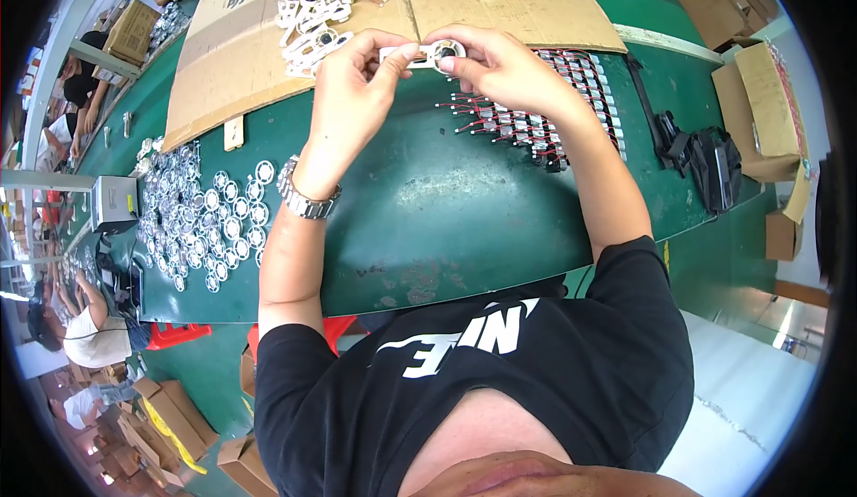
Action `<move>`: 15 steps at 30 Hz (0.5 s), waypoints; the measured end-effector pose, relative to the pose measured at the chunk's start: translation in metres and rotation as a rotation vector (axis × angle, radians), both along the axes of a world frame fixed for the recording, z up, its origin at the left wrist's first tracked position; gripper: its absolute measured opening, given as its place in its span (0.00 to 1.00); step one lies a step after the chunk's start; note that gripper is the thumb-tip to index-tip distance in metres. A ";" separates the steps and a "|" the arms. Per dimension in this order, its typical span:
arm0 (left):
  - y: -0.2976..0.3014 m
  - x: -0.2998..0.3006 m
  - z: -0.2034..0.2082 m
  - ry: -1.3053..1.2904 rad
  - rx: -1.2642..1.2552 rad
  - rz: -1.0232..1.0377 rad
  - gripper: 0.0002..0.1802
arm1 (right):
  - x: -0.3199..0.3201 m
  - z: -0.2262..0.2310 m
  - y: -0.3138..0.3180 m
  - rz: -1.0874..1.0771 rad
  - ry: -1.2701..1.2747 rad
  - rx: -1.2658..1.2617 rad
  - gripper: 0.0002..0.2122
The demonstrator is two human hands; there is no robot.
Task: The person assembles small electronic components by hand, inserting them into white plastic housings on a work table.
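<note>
Both of my hands are raised over the near edge of a flat cardboard sheet (pixel 232 60), holding one white plastic part (pixel 422 55) with a round end and a dark centre. My left hand (pixel 361 69) pinches its narrow left end between thumb and fingers. Around the round right end, my right hand (pixel 486 64) is closed, its thumb near the dark centre. Similar white parts (pixel 312 15) lie heaped on the cardboard just beyond my left hand. Beneath my right forearm lie rows of small silvery cylinders with red wires (pixel 527 122).
Many round silvery discs (pixel 210 216) spread over the green table (pixel 428 229) at left. A black bag with a strap (pixel 710 167) lies at the right, near an open cardboard box (pixel 759 113). A grey box (pixel 116 202) stands at the left edge. Other people (pixel 89 323) work further left.
</note>
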State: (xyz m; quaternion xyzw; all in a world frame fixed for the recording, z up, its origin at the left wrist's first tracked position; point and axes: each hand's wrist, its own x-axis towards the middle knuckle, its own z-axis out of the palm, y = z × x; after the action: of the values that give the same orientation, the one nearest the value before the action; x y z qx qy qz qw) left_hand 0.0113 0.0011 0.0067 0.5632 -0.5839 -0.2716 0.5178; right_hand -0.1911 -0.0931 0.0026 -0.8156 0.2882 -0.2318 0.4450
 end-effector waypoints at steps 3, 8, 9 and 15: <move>-0.001 0.004 0.000 0.094 0.018 -0.011 0.10 | -0.001 -0.001 0.003 0.031 -0.061 -0.125 0.16; -0.001 -0.001 0.000 0.050 0.000 -0.032 0.10 | 0.000 -0.009 -0.005 0.006 -0.079 -0.105 0.17; -0.001 -0.001 0.000 0.021 -0.017 -0.027 0.10 | 0.000 -0.010 -0.006 0.008 -0.083 -0.091 0.16; -0.005 0.017 0.000 0.059 0.076 -0.119 0.11 | -0.003 0.003 -0.001 0.084 -0.125 0.221 0.15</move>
State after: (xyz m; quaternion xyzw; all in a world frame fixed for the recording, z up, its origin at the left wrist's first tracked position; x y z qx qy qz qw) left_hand 0.0287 -0.0034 0.0072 0.5385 -0.5903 -0.3404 0.4957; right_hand -0.1943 -0.0938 0.0055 -0.7569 0.2493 -0.2301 0.5586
